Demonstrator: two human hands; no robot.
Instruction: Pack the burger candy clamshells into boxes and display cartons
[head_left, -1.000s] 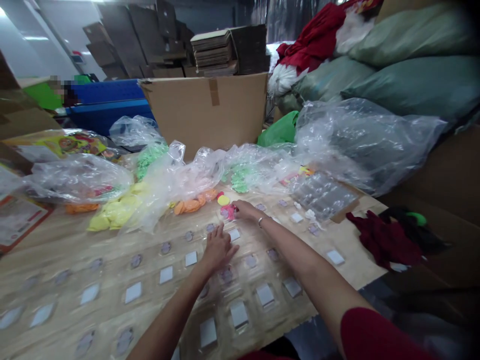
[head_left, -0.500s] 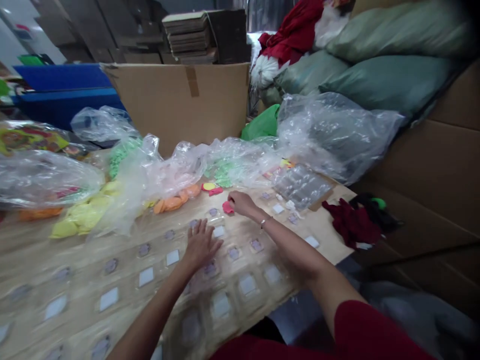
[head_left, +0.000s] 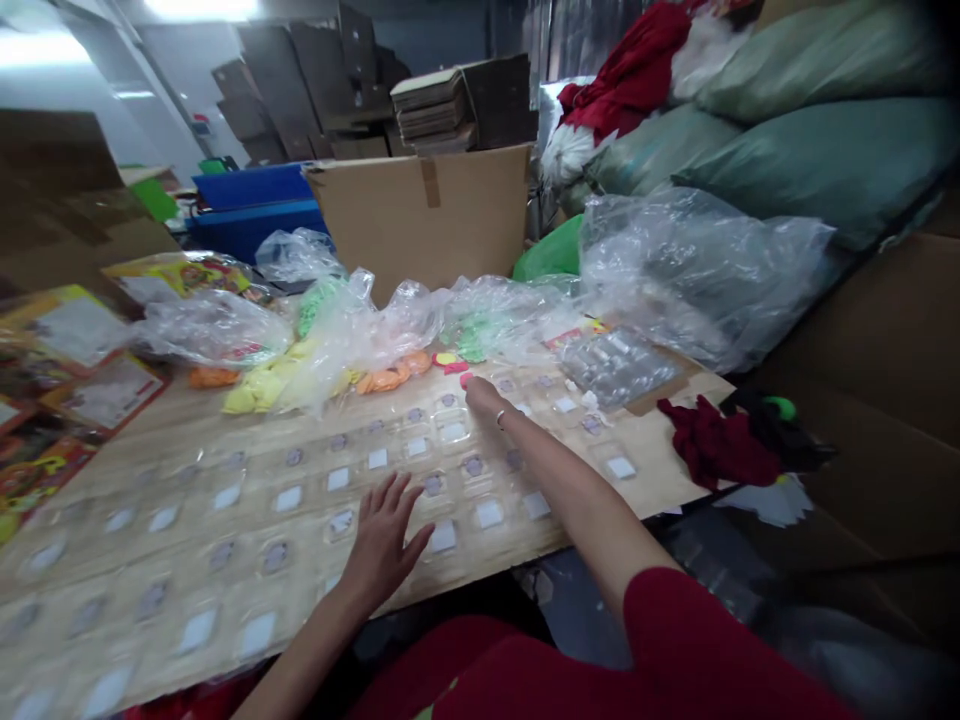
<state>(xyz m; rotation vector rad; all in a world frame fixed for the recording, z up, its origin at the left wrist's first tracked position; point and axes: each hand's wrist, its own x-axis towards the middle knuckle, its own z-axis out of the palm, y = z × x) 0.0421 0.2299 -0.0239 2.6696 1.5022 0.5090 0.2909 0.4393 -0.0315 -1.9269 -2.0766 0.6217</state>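
Observation:
My right hand (head_left: 484, 397) reaches to the far side of the table, its fingers closed on a small pinkish-red flat piece (head_left: 466, 380) that shows at the fingertips. Just beyond lie a yellow round piece (head_left: 445, 359) and another red piece (head_left: 456, 368). My left hand (head_left: 385, 535) hovers low over the near part of the table with fingers spread, holding nothing. Around both hands, clear plastic blister trays stand in rows, some with a white square (head_left: 490, 514) showing and others with a greyish-purple shape (head_left: 473, 466).
Orange pieces (head_left: 390, 377), yellow pieces (head_left: 262, 385) and crumpled clear bags (head_left: 405, 315) line the back. A stack of clear moulded plastic (head_left: 619, 367) and dark red cloth (head_left: 716, 440) lie right. Printed cards (head_left: 105, 395) are at left; a large cardboard box (head_left: 427, 215) stands behind.
The view has turned left, bringing the printed cards in. My left hand has drawn back toward the near edge. My right hand stays near the red piece, now farther back among the trays.

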